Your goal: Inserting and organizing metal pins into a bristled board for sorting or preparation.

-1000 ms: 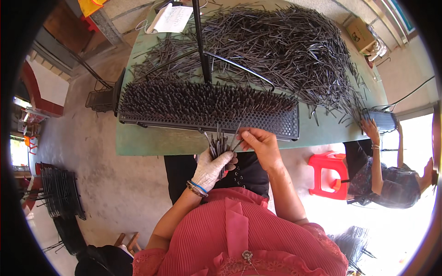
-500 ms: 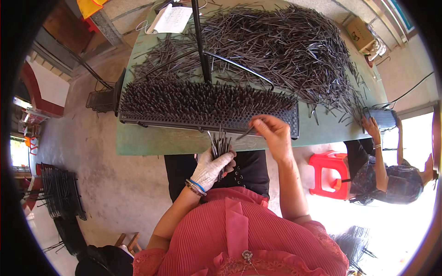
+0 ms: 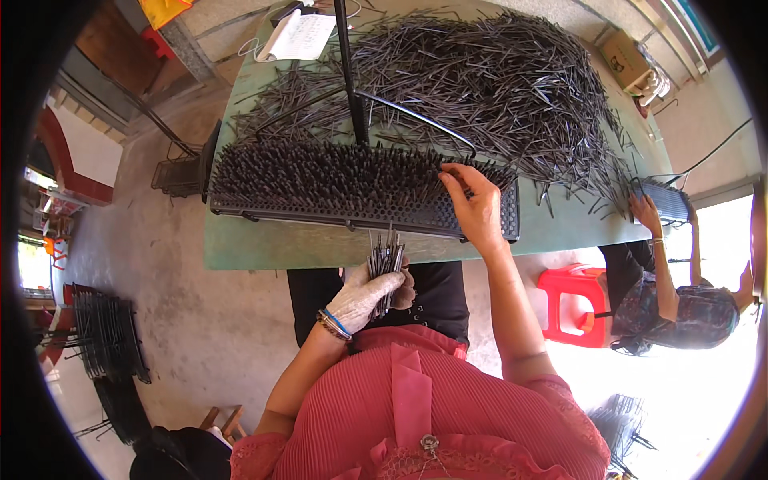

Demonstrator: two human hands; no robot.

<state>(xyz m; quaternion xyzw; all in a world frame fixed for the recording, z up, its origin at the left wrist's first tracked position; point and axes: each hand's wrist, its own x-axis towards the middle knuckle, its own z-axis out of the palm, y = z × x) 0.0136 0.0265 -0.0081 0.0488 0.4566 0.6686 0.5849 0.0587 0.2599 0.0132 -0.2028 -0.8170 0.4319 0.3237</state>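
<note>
My left hand (image 3: 366, 298), in a whitish glove, is closed around an upright bundle of thin dark strips (image 3: 386, 258) at the table's near edge. Beyond it lies a long black perforated panel (image 3: 472, 218), with rows of dark strips (image 3: 320, 172) standing in its holes like bristles. Part of the panel's right and front area shows bare holes. My bare right hand (image 3: 480, 210) is over the right part of the panel, thumb and forefinger pinched on a dark strip at the edge of the standing rows. The strip's lower end is hard to make out among the others.
A large heap of loose dark strips (image 3: 496, 88) covers the far side of the green table (image 3: 264, 250). A black post (image 3: 349, 72) with slanting braces rises behind the panel. An open notebook (image 3: 300, 36) lies far left. At right, another person's hand (image 3: 645, 214) works near a red stool (image 3: 572, 308).
My right hand has moved forward from the panel's front edge to the standing rows, bringing the strip there. The left hand keeps hold of its bundle almost unmoved.
</note>
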